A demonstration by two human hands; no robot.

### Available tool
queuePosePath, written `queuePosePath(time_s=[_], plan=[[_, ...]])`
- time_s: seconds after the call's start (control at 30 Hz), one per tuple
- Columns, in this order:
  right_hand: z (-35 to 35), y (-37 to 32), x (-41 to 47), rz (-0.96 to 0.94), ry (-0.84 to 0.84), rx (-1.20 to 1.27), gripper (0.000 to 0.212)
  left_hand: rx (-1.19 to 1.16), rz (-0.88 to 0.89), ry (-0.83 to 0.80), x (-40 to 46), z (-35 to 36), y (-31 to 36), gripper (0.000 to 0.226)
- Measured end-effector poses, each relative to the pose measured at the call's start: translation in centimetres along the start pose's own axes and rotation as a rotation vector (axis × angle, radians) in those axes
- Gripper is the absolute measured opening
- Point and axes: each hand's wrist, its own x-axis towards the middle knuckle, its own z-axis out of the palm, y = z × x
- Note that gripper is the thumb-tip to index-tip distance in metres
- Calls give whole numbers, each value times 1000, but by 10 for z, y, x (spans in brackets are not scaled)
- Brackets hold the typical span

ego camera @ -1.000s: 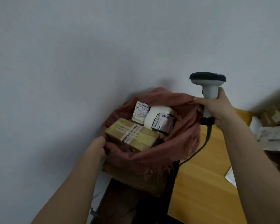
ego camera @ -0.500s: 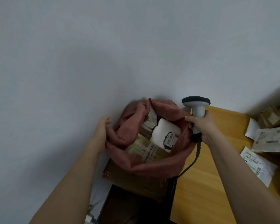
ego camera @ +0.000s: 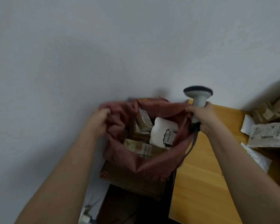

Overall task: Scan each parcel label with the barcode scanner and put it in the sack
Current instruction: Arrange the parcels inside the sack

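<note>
Nearest us, our left hand (ego camera: 99, 120) now bunches the left rim of the reddish sack (ego camera: 152, 164) in curled fingers, where half a second ago it only lay against the cloth. Inside the wider mouth lie the brown taped box (ego camera: 141, 147), a white padded parcel (ego camera: 163, 135) and a small labelled carton (ego camera: 144, 118). Farther right, our right hand (ego camera: 204, 117) still grips the barcode scanner (ego camera: 198, 98) upright while pinching the sack's right rim beside the table (ego camera: 200, 183), where more labelled parcels (ego camera: 268, 133) wait.
</note>
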Motion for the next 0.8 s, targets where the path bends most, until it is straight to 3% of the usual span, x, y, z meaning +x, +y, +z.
queuePosePath(time_s=[0.07,0.13,0.2,0.33,0.4,0.53,0.63,0.8], plan=[[3,-27,0,-166,18,122,34,-402,162,-42,-8,-9,56,46],[4,-53,-2,-314,0,228,35,-594,318,-73,-19,-22,94,35],[8,-66,-4,-388,-25,302,37,-662,335,-43,-28,-26,102,21],[22,-64,-3,-289,-2,231,36,-506,160,38,-32,-20,75,28],[23,-65,-1,-247,8,255,35,-553,128,24,-29,-23,68,29],[17,-86,1,-371,7,345,36,-807,313,17,-18,-40,86,33],[20,-92,4,-431,-9,400,38,-816,383,4,-14,-39,99,33],[32,-55,22,-210,56,245,36,-488,94,64,0,-28,65,27]])
